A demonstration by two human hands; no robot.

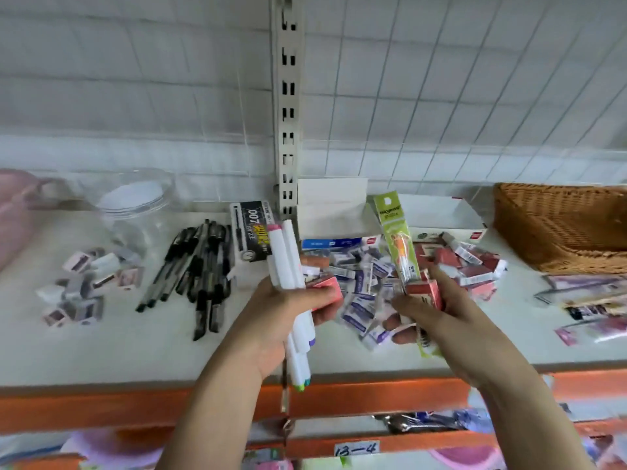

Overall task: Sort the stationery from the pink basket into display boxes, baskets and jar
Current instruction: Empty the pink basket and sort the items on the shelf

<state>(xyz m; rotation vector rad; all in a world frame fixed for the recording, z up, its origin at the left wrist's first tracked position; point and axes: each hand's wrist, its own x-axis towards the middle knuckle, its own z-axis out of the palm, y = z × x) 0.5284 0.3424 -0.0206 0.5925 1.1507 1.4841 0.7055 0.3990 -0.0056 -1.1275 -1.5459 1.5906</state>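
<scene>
My left hand (271,320) grips a bunch of white markers (288,262) with coloured caps and a pink eraser (327,288). My right hand (437,317) holds a green packaged pen (397,232) and a red eraser box (425,293). Both hands hover over a pile of small eraser packs (359,283) on the white shelf (169,344). The pink basket (15,212) sits at the far left edge. A clear jar (135,205) stands beside it. Open display boxes (334,208) stand at the back, and a wicker basket (559,225) at the right.
Black pens (200,273) lie in a heap left of centre, with small sharpeners (84,286) further left. A black pen box (249,228) leans by the slotted upright (288,106). Packaged items (590,307) lie at the right. An orange shelf rail (373,398) runs below.
</scene>
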